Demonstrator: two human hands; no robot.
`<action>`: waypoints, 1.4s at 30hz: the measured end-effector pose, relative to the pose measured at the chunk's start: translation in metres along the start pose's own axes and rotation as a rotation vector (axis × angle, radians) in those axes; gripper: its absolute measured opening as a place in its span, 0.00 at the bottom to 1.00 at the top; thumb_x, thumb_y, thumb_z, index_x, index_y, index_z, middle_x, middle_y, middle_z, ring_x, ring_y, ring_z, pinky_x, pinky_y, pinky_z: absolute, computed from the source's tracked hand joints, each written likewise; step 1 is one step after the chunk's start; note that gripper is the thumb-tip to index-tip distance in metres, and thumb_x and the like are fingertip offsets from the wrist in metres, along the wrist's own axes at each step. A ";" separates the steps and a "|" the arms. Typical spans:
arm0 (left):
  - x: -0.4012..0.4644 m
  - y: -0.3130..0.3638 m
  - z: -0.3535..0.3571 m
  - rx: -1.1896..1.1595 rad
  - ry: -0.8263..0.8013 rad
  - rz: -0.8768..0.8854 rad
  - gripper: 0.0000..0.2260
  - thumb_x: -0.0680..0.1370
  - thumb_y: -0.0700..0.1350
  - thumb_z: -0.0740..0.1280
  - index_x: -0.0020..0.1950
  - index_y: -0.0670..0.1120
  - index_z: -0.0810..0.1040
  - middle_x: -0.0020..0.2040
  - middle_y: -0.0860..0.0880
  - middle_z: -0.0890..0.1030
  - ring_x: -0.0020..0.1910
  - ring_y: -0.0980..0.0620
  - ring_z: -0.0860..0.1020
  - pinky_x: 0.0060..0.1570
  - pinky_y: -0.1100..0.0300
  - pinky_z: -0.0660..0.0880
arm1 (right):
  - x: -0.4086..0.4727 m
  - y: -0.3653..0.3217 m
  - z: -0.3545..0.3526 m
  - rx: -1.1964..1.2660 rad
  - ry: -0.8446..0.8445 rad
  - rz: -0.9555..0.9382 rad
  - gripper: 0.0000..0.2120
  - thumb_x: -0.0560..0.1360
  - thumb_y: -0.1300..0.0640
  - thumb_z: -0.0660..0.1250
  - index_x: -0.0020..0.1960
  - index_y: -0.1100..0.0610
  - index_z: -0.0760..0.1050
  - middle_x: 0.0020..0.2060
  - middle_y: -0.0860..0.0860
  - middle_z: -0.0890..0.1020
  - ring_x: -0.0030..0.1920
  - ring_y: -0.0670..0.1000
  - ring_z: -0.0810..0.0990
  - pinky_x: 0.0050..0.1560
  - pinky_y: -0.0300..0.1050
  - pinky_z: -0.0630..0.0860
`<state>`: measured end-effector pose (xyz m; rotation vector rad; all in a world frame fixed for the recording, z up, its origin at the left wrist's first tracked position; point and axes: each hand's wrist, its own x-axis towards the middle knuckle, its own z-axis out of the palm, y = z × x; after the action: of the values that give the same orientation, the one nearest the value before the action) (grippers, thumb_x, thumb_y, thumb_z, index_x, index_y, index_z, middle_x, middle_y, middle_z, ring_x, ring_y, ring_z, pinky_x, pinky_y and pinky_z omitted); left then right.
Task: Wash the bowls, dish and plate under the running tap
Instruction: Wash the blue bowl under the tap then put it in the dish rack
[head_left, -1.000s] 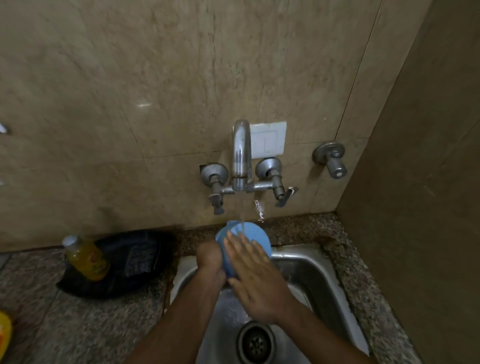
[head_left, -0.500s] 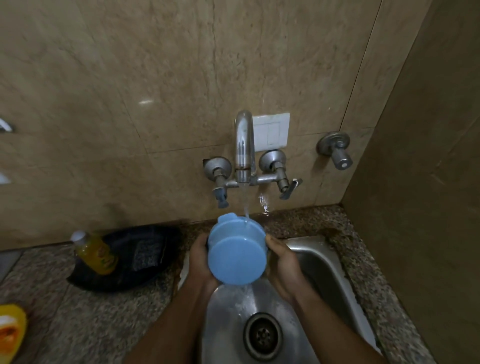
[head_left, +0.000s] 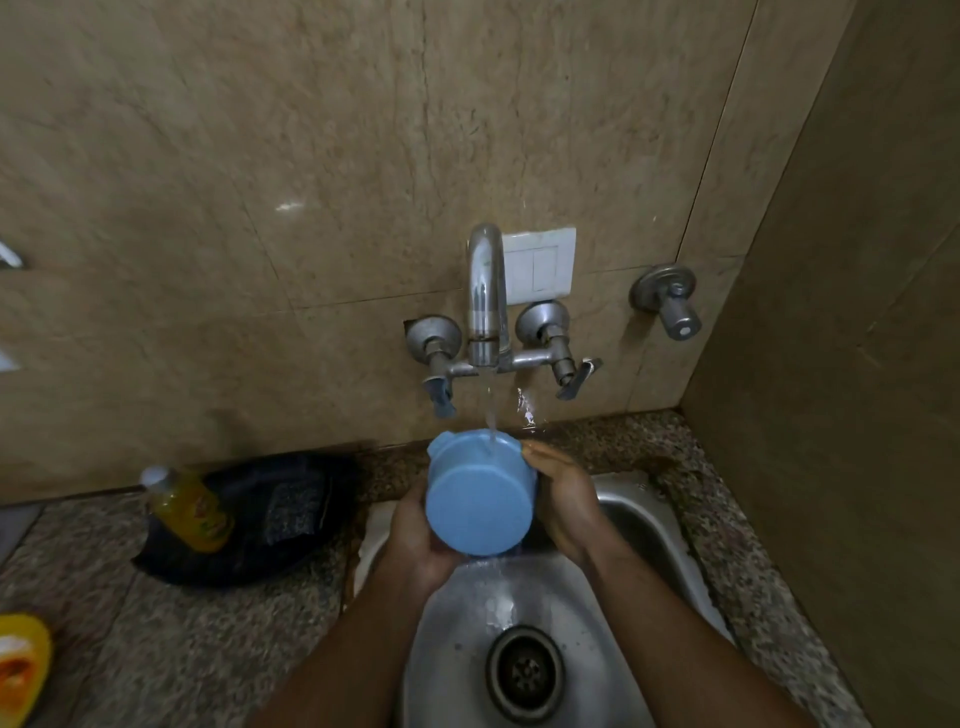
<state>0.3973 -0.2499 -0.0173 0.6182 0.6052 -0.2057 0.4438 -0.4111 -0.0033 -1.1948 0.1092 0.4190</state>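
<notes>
Over the steel sink (head_left: 644, 514), I note left hand (head_left: 415, 540) and right hand (head_left: 569, 506), fingers curled, gripping the wet blue plastic bowl (head_left: 475, 504); it could slip.

A bowl (head_left: 480, 496) sits tilted on its side between two hands, bottom facing the viewer. The left hand (head_left: 415, 540) grips its left wall, and the right hand (head_left: 566, 506) its right. Behind and above the fingers (head_left: 535, 452), a tap (head_left: 485, 296) on the wall pours water onto the bowl. Below the fingers lies the sink (head_left: 649, 512), its drain (head_left: 525, 673) nearest the viewer. Left of the fingers, on the tabletop (head_left: 156, 639), stands a bottle (head_left: 189, 509).
</notes>
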 end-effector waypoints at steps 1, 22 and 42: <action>0.001 -0.003 0.003 0.021 -0.018 0.018 0.19 0.81 0.54 0.59 0.58 0.42 0.82 0.51 0.38 0.84 0.46 0.38 0.83 0.46 0.41 0.80 | 0.002 0.001 -0.005 0.030 0.031 0.024 0.13 0.79 0.56 0.60 0.54 0.59 0.82 0.50 0.60 0.84 0.48 0.59 0.82 0.51 0.54 0.75; -0.006 0.009 0.043 0.109 0.062 0.058 0.09 0.82 0.42 0.63 0.54 0.37 0.78 0.46 0.40 0.84 0.47 0.47 0.82 0.55 0.52 0.78 | 0.006 0.022 -0.030 0.430 0.105 0.505 0.19 0.80 0.50 0.58 0.62 0.60 0.78 0.52 0.63 0.83 0.46 0.63 0.84 0.44 0.60 0.81; -0.021 0.011 0.000 0.208 0.328 -0.028 0.10 0.82 0.36 0.59 0.42 0.38 0.76 0.27 0.43 0.81 0.27 0.49 0.81 0.22 0.58 0.78 | -0.019 -0.004 0.011 0.437 -0.044 0.301 0.12 0.81 0.60 0.63 0.60 0.65 0.77 0.54 0.61 0.84 0.56 0.57 0.82 0.63 0.54 0.76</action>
<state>0.3841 -0.2409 0.0002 0.8538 0.9162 -0.1968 0.4261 -0.4067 0.0100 -0.7378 0.3285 0.6479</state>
